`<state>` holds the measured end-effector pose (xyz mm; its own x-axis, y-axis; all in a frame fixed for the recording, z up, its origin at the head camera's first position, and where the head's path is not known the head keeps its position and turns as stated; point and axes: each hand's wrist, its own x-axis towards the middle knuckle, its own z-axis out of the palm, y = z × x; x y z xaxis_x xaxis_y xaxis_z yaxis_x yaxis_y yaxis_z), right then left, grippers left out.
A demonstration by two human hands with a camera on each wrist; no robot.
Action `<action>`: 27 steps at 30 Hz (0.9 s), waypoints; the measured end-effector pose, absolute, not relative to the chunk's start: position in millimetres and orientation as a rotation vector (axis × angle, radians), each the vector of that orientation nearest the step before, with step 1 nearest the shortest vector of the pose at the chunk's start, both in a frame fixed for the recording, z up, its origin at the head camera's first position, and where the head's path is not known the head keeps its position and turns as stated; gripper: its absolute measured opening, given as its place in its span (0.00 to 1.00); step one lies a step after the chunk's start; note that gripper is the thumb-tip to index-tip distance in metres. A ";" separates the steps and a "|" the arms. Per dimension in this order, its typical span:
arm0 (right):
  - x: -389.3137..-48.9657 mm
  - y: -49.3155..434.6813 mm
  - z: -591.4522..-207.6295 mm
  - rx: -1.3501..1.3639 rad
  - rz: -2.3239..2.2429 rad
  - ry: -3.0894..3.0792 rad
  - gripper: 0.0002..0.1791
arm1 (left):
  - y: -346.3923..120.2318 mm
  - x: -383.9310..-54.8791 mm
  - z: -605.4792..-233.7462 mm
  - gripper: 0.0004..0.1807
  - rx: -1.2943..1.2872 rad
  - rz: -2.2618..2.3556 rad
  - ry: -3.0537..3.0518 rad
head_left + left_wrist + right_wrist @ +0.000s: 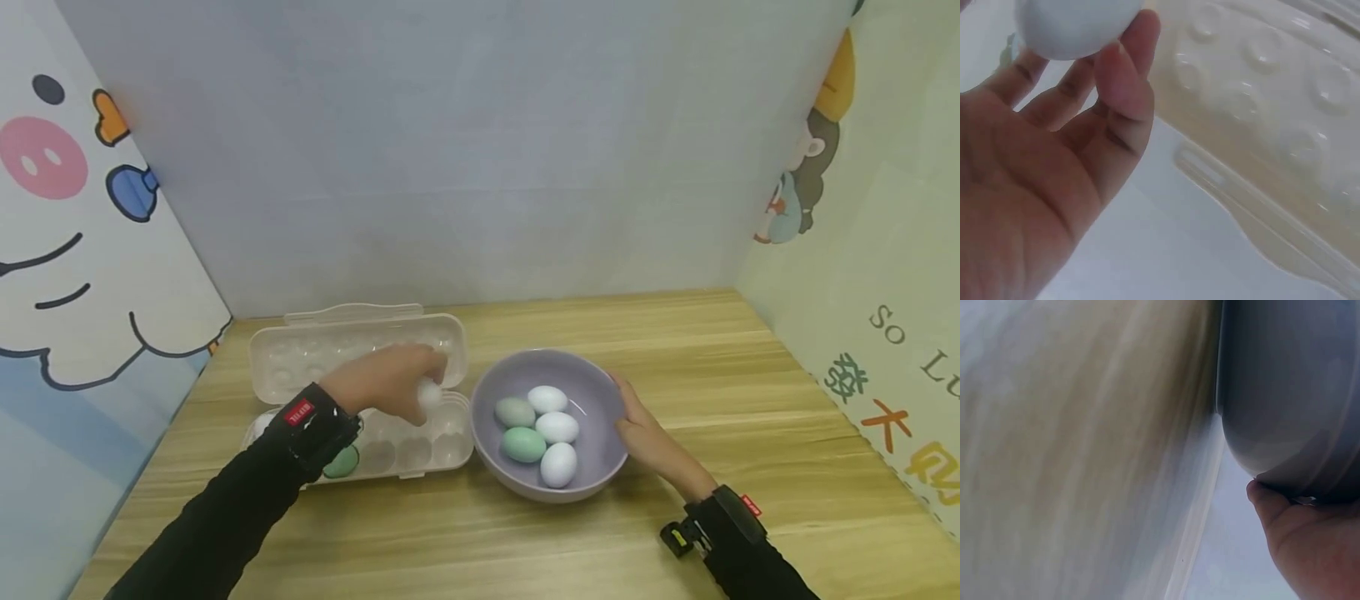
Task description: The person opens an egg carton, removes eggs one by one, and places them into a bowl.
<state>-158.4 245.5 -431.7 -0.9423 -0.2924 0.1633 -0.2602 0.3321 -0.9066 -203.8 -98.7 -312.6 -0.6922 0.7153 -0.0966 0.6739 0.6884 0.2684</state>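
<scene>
My left hand (390,379) pinches a white egg (1075,28) between thumb and fingers, over the open egg carton (450,454). In the carton, a green egg (342,462) sits in a front cup, and a white egg (264,422) shows at the left end, partly behind my wrist. Several front cups to the right hold nothing. My right hand (637,425) grips the right rim of a purple-grey bowl (487,392). Inside the bowl lie three white eggs (557,427), a green egg (523,445) and a grey-green egg (514,412).
The carton's lid (281,358) lies folded back toward the rear wall (487,167). Carton and bowl stand side by side on a wood-grain table (712,358). Printed panels close off the left and right sides.
</scene>
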 end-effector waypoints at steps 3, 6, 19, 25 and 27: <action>-158.4 247.5 -431.4 -0.528 -1.713 2.549 0.37 | -78.8 -208.3 -307.6 0.20 1.190 0.333 2.717; -158.8 248.1 -430.9 -0.537 -1.730 2.540 0.38 | -55.7 -212.7 -304.6 0.19 1.219 0.331 2.719; -161.2 243.6 -431.7 -0.601 -1.789 2.462 0.38 | 49.2 -217.6 -324.1 0.14 1.229 0.091 2.685; -164.3 249.7 -435.0 -0.601 -1.785 2.445 0.38 | 88.7 -217.4 -344.6 0.13 1.116 -0.055 2.757; -164.3 251.7 -436.1 -0.609 -1.771 2.471 0.38 | 99.1 -218.3 -349.8 0.14 1.086 -0.072 2.785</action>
